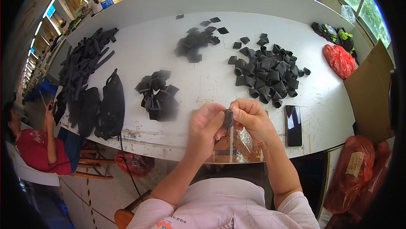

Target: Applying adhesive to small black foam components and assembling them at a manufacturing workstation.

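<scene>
Close to the table's front edge, both of my hands meet around a small black fabric piece (228, 119). My left hand (206, 123) pinches it from the left, fingers curled. From the right, my right hand (253, 119) grips its upper end between thumb and fingertips. Part of the piece is hidden by my fingers. Beyond my right hand lies a big heap of folded black fabric pieces (266, 70), several curled into loops. A smaller pile of flat black pieces (155, 95) is left of my left hand, and another blurred black pile (194, 43) sits farther back.
A phone (293, 125) lies right of my hands. Black strips (82, 60) and dark cloth bundles (111, 106) cover the table's left side. Red bags (339, 61) and a cardboard sheet (372, 89) stand right. A seated person (42, 148) is at left. A brown taped board (243, 146) lies under my hands.
</scene>
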Motion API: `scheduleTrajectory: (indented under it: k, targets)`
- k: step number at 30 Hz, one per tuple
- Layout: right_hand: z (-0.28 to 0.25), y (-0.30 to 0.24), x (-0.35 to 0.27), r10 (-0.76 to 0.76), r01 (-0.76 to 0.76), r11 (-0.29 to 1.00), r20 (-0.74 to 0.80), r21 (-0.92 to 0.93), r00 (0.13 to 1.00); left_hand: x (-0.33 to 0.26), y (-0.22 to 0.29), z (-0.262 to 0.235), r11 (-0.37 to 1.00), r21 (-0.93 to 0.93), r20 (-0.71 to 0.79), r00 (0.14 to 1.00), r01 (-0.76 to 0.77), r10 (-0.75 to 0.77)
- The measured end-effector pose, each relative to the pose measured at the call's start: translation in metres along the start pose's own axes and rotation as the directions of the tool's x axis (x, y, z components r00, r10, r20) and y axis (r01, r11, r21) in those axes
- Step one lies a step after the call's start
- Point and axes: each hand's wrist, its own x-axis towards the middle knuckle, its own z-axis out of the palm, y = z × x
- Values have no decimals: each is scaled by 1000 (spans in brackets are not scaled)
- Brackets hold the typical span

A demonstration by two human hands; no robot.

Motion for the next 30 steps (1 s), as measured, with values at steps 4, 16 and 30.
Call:
scheduleTrajectory:
  k: [4, 16, 30]
  targets:
    - [4, -1, -10, -196, 139, 951, -192, -276, 962, 6, 8, 7, 595, 605, 178, 819, -529, 546]
    - [32, -6, -21, -699, 391, 372, 23, -842, 714, 1, 16, 1, 944, 32, -61, 942, -329, 331]
    - [21, 5, -20, -695, 359, 332, 32, -872, 719, 6, 10, -5, 903, 200, 81, 924, -381, 373]
